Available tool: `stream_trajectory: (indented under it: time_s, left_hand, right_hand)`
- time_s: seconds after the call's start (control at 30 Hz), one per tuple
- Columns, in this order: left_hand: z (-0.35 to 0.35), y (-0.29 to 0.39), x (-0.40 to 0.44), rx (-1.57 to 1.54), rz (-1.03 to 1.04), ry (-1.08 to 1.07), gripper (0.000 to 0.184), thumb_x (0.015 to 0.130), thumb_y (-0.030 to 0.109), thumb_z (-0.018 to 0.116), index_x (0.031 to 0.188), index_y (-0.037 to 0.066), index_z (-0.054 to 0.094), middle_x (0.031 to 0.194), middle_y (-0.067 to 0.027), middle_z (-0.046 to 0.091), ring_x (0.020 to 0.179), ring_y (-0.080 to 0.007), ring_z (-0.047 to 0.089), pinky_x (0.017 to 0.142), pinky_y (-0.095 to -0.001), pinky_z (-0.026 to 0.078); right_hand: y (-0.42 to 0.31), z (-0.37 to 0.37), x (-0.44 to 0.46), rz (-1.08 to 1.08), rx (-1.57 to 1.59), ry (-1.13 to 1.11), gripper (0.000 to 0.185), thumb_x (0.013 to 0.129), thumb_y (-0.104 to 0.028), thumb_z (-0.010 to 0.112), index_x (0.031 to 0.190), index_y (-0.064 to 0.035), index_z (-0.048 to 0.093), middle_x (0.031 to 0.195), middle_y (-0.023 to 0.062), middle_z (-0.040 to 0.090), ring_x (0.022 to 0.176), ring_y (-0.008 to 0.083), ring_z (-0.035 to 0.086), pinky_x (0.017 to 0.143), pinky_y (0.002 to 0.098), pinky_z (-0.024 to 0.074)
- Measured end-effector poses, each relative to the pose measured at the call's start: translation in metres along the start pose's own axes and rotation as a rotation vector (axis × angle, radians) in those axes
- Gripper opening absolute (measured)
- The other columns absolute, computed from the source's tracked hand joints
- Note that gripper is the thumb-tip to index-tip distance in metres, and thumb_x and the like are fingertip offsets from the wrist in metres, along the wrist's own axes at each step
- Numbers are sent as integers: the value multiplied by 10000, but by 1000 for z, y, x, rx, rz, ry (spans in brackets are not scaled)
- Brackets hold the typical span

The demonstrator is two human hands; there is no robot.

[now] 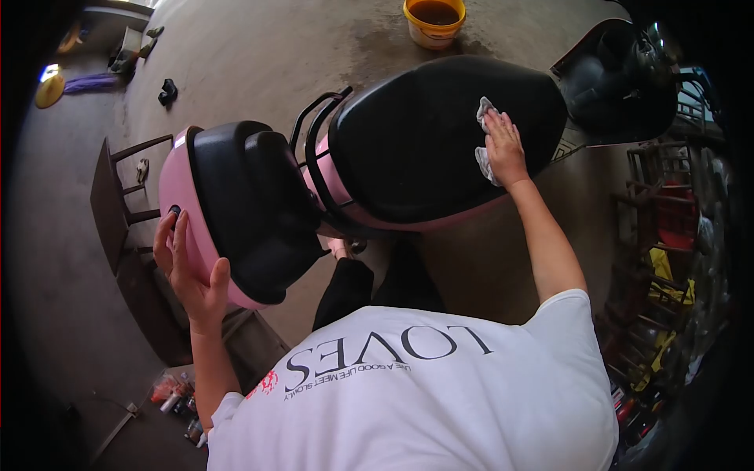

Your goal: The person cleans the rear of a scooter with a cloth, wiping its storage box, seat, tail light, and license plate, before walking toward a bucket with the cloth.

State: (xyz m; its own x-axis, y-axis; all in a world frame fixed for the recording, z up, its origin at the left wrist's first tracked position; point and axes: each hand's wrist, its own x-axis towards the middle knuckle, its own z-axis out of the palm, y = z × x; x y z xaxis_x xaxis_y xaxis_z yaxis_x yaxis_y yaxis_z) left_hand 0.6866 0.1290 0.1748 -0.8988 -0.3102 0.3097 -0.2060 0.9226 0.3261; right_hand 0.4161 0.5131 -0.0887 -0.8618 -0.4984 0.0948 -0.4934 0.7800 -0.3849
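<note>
A pink scooter stands in front of me, its long black seat [440, 141] stretching to the right. My right hand [505, 145] presses a crumpled pale cloth [484, 165] onto the seat's right part; the cloth shows on both sides of the hand. At the scooter's left end sits a pink rear box [179, 177] with a black padded backrest [251, 208]. Against the box's outer side rests my left hand [192, 275], fingers apart, the fingertips by a small dark round lock [174, 210]. It holds nothing.
A yellow bucket [434, 31] of brown liquid stands on the wet floor beyond the seat. Dark bars [314, 133] link box and seat. A dark wooden bench [114, 204] is at left, stacked chairs [667, 196] at right, and the handlebar area [620, 78] at far right.
</note>
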Motion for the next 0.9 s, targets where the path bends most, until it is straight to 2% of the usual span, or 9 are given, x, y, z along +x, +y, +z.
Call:
stream_trajectory:
  time_s: [0.1,0.27,0.33,0.4,0.53,0.6,0.73,0.8,0.9]
  left_hand:
    - [1,1,3,0,-6,3,689,808,564,586,1261,46,540,1310,-137,418,1272,-295,373,1062,-443,295]
    - [-1,1,1,35,2,-2,697,807,576,582,1262,50,539,1309,-135,418,1272,-295,371,1062,-446,293]
    - [-1,0,1,57,8,-12,703,805,584,583,1264,54,536,1306,-132,422,1272,-297,369,1062,-448,292]
    - [0,2,2,48,5,-9,703,805,584,583,1265,55,535,1307,-131,421,1272,-299,369,1063,-450,291]
    - [-2,5,1,23,-13,-28,690,812,574,582,1264,55,535,1312,-132,413,1271,-302,369,1067,-453,285]
    - [-3,3,2,43,-4,-35,679,816,560,585,1264,52,534,1314,-132,409,1271,-300,368,1064,-453,284]
    - [0,3,1,1,-30,-29,656,804,519,611,1264,56,537,1307,-123,415,1268,-301,370,1054,-449,292]
    - [0,0,1,-11,-21,-24,649,799,498,625,1266,56,536,1304,-122,419,1267,-297,368,1052,-446,296]
    - [-1,5,3,-15,-20,-23,655,788,490,642,1269,59,535,1300,-119,425,1262,-292,365,1054,-446,292]
  right_hand:
    - [-17,14,-3,8,5,7,446,897,-144,454,1333,-48,450,1430,121,388,1353,302,304,1107,417,229]
    - [-135,19,-26,-318,201,-115,502,835,-133,532,1320,-29,459,1434,121,384,1356,276,316,1121,398,228]
    - [-150,25,-7,-467,160,-128,571,769,-154,591,1316,-46,467,1426,104,403,1345,261,339,1120,391,238]
    - [-135,39,31,-526,122,-110,587,774,-185,595,1330,-61,451,1419,98,410,1343,255,342,1116,387,245]
    - [-53,44,108,-186,-80,-25,450,867,-173,497,1304,-69,480,1402,96,428,1330,262,353,1110,388,245]
    - [-21,50,133,59,112,-115,423,894,-171,468,1305,-71,481,1405,92,425,1329,259,351,1108,383,245]
    - [-52,62,118,47,82,-128,424,902,-189,461,1310,-75,472,1412,85,417,1334,249,341,1102,373,255]
    - [-91,61,97,-250,187,-15,394,891,-112,473,1279,-57,502,1363,111,467,1309,274,377,1082,369,299]
    - [-148,46,58,-390,269,-56,401,861,-59,493,1261,-55,518,1347,111,484,1283,277,416,1067,370,326]
